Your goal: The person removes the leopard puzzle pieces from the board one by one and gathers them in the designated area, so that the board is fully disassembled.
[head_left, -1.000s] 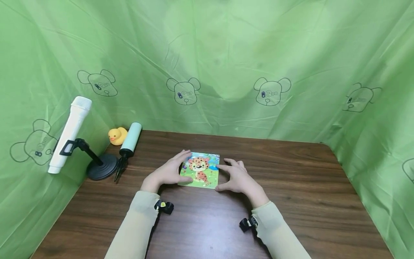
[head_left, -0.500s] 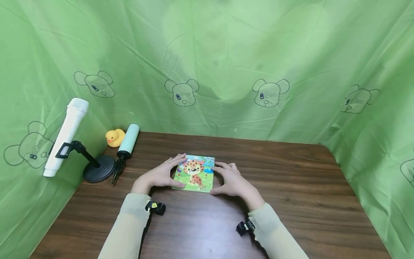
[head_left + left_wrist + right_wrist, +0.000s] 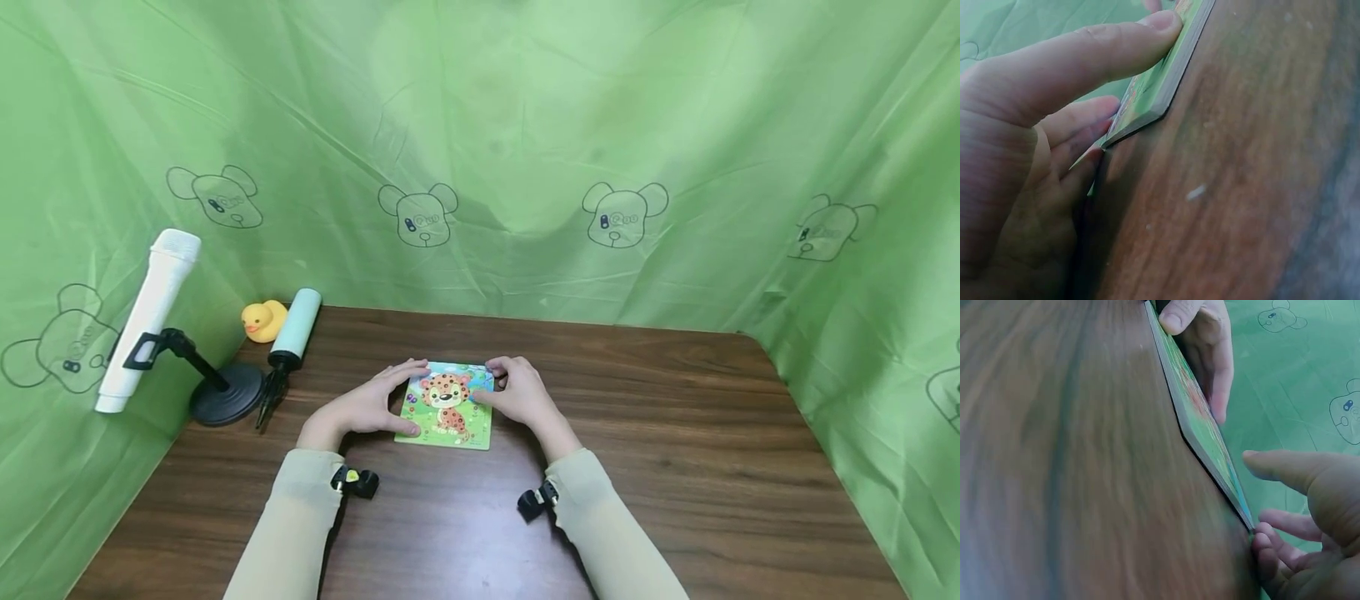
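A square picture board (image 3: pixel 450 421) with a cartoon leopard lies flat on the wooden table. Its pale, thick side shows in the left wrist view. My left hand (image 3: pixel 365 406) holds the board's left side, with the thumb (image 3: pixel 1116 50) on its top face and the other fingers along the edge. At the far right corner is my right hand (image 3: pixel 525 396). In the right wrist view its bent fingers (image 3: pixel 1266 544) touch the corner, while the thumb (image 3: pixel 1279 467) is raised apart from the board.
A white microphone (image 3: pixel 150 317) stands in a black holder with a round base (image 3: pixel 227 395) at the left. Beside it are a yellow rubber duck (image 3: pixel 262 322) and a light-blue hand pump (image 3: pixel 297 323). Green cloth (image 3: pixel 525 150) walls the brown table (image 3: pixel 675 467).
The board has shifted slightly left and nearer with my left hand on it. My right hand has moved from the right edge up to the far right corner, its fingers more bent.
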### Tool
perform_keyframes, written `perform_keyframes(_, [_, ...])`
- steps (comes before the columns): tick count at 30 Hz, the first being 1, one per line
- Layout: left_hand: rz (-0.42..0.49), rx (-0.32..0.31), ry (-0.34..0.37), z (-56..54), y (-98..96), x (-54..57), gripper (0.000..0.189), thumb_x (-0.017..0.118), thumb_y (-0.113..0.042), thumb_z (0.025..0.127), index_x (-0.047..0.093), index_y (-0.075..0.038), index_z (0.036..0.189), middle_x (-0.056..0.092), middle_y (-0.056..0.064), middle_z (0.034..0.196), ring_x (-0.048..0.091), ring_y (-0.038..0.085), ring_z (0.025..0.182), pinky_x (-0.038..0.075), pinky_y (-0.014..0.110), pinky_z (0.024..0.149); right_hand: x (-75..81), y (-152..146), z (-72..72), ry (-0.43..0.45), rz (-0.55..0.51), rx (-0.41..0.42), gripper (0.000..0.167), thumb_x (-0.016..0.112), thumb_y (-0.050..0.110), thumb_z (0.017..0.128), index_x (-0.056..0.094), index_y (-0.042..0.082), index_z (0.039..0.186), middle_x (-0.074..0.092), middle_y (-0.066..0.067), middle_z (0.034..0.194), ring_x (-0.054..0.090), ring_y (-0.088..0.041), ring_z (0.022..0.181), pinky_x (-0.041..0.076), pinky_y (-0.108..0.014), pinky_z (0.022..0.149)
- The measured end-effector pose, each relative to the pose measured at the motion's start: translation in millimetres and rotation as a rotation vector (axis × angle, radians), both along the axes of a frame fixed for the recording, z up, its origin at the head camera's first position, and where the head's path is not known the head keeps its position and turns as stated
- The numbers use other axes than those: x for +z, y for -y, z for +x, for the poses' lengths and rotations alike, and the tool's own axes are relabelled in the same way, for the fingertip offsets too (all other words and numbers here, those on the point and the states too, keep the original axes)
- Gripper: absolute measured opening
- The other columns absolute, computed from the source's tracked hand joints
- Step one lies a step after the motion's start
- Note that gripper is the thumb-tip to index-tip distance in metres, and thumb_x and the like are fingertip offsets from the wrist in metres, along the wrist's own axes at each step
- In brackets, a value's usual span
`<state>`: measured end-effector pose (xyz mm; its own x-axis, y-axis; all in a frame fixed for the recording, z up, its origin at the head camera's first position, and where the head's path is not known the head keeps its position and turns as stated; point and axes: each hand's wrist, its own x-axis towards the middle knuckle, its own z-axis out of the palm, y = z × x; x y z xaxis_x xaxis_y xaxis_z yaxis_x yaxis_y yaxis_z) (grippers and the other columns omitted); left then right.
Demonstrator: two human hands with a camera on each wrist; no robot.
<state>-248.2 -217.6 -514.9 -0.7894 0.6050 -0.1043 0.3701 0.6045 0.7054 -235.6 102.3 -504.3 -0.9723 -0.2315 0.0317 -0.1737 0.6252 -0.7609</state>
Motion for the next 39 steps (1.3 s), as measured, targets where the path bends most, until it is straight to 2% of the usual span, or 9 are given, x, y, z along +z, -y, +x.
perform_keyframes(5, [0.021, 0.011, -0.005, -0.9, -0.1, -1.1, 0.104, 0.091, -0.049, 0.088, 0.038, -0.015, 0.171, 0.025, 0.006, 0.181, 0.012, 0.036, 0.168, 0.007, 0.061, 0.134, -2.1, 5, -2.9, 0.035, 0.007, -0.058, 0.06, 0.098, 0.027, 0.083, 0.073, 0.003, 0.131, 0.06, -0.009, 0.112, 0.058, -0.021, 0.097, 0.052, -0.037, 0.088])
perform_keyframes(11, [0.032, 0.021, -0.024, -0.2, -1.4, -3.3, 0.104, 0.091, -0.046, 0.088, 0.037, -0.013, 0.171, 0.028, 0.01, 0.18, 0.015, 0.04, 0.167, 0.007, 0.065, 0.133, -3.7, 5, -3.7, 0.063, -0.005, -0.076, 0.057, 0.099, 0.025, 0.082, 0.074, 0.006, 0.13, 0.061, -0.006, 0.115, 0.057, -0.019, 0.096, 0.052, -0.036, 0.088])
perform_keyframes(17, [0.037, 0.023, 0.004, 1.0, -3.2, -0.8, 0.105, 0.092, -0.044, 0.088, 0.036, -0.013, 0.171, 0.025, 0.011, 0.181, 0.012, 0.041, 0.168, 0.005, 0.065, 0.133, -5.3, 5, -0.4, 0.064, -0.011, -0.093, 0.052, 0.099, 0.025, 0.083, 0.076, 0.008, 0.127, 0.06, -0.007, 0.114, 0.057, -0.021, 0.098, 0.053, -0.038, 0.089])
perform_keyframes(23, [0.039, 0.04, 0.048, 2.5, -1.1, 3.2, 0.107, 0.094, -0.044, 0.086, 0.036, -0.013, 0.171, 0.023, 0.012, 0.181, 0.007, 0.048, 0.167, 0.006, 0.07, 0.131, -6.9, 10, 1.6, 0.074, -0.011, -0.097, 0.053, 0.098, 0.024, 0.083, 0.074, 0.006, 0.127, 0.058, -0.009, 0.117, 0.057, -0.022, 0.103, 0.052, -0.039, 0.095])
perform_keyframes(28, [0.039, 0.038, 0.064, 4.8, 2.7, 6.3, 0.108, 0.095, -0.04, 0.086, 0.036, -0.013, 0.171, 0.023, 0.012, 0.181, 0.012, 0.046, 0.166, 0.016, 0.074, 0.128, -4.9, 16, 4.7, 0.094, 0.0, -0.105, 0.055, 0.097, 0.026, 0.084, 0.073, 0.004, 0.127, 0.058, -0.008, 0.115, 0.055, -0.021, 0.104, 0.052, -0.039, 0.096])
perform_keyframes(33, [0.038, 0.027, 0.093, 6.2, 2.9, 13.5, 0.106, 0.095, -0.038, 0.086, 0.037, -0.009, 0.17, 0.025, 0.014, 0.179, 0.023, 0.043, 0.163, 0.027, 0.069, 0.126, -3.2, 18, 7.4, 0.095, 0.031, -0.102, 0.055, 0.099, 0.029, 0.082, 0.075, 0.005, 0.125, 0.061, -0.007, 0.112, 0.054, -0.025, 0.107, 0.05, -0.042, 0.099])
perform_keyframes(39, [0.0, 0.075, 0.031, 8.7, -2.5, 22.1, 0.097, 0.096, -0.039, 0.085, 0.049, -0.006, 0.163, 0.038, 0.016, 0.172, 0.037, 0.041, 0.158, 0.034, 0.064, 0.125, -4.7, 21, 8.9, 0.094, 0.046, -0.093, 0.055, 0.1, 0.031, 0.08, 0.075, 0.007, 0.122, 0.062, -0.005, 0.11, 0.053, -0.028, 0.113, 0.048, -0.044, 0.102])
